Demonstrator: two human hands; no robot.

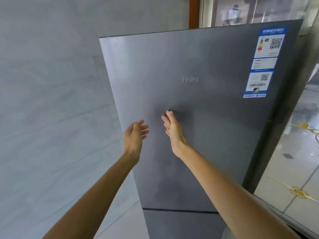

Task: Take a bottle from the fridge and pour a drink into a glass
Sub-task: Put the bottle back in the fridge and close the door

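1. At the far left we see a pale grey marbled wall [48,100], which runs behind and beside the fridge.
2. Our left hand [133,135] is raised in front of the fridge's left edge, fingers spread loosely apart and curled a little, holding nothing. We cannot tell whether it touches the door; it seems to hang just before it.
3. Our right hand [173,129] is just beside the left one, nearer the middle of the upper door, palm turned leftwards with fingers straight and parted, empty. Its fingertips [168,113] lie at or very close to the metal, with a dark shadow beside them; whether they touch we cannot say.
4. The fridge [215,135] stands closed, a tall grey brushed-metal one tilted in our wide view. Both hands sit below the raised brand lettering [190,79], above the seam [179,210] that parts the upper door from the lower one.
5. In the door's upper right corner is a blue and white energy label [265,62] with printed codes.
6. Right of the fridge we see glossy floor tiles [293,169] with gold inlay.
7. No bottle or glass is in view.
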